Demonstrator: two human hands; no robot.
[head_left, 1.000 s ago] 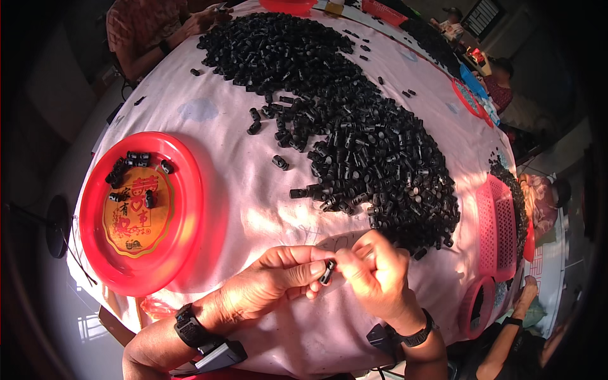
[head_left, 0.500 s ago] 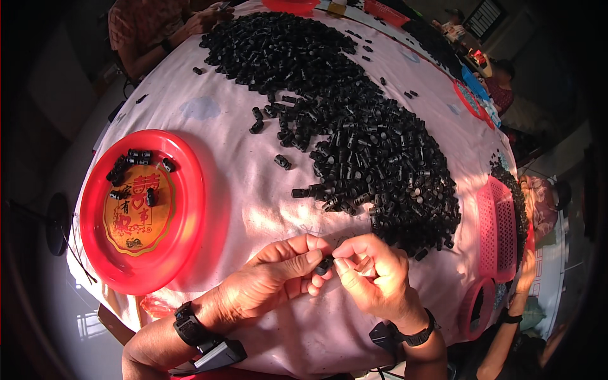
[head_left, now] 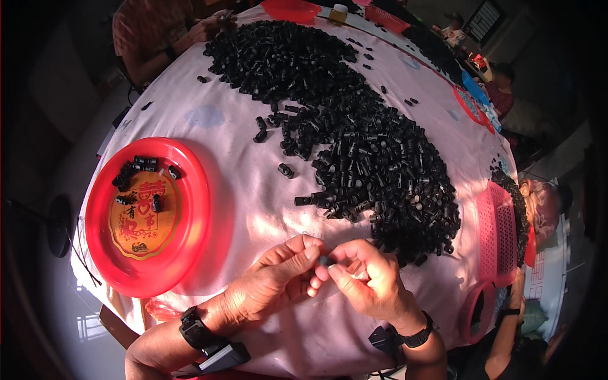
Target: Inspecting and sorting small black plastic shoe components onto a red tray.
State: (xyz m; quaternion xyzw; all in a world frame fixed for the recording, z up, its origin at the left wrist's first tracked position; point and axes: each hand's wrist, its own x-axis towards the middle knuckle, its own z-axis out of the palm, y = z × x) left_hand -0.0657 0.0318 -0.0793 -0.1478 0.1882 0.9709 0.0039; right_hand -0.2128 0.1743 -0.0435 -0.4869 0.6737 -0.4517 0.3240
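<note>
Near the table's front edge my left hand (head_left: pixel 272 278) and my right hand (head_left: pixel 373 285) meet at the fingertips. Between them is a small black cylindrical plastic part (head_left: pixel 325 260), mostly covered by fingers and a little blurred. The left thumb and fingers grip it. Against its right side press the pinched right thumb and forefinger; whether they hold a second tiny piece is hidden. Just beyond the hands spreads a large heap of similar black parts (head_left: pixel 386 164). To the left lies a round red plastic tray (head_left: pixel 196 209) with several of these parts on its gold-printed bottom.
A pinkish cloth (head_left: pixel 253 221) covers the table. Pink perforated baskets (head_left: pixel 497 234) stand at the right edge. A red basin (head_left: pixel 291 9) sits at the far end. Other people work around the table, one at the far left (head_left: pixel 152 38) and others at the right.
My right fingertips have closed in on the black part, covering more of it. The whole view has shifted slightly, with the tray and heap appearing a bit lower.
</note>
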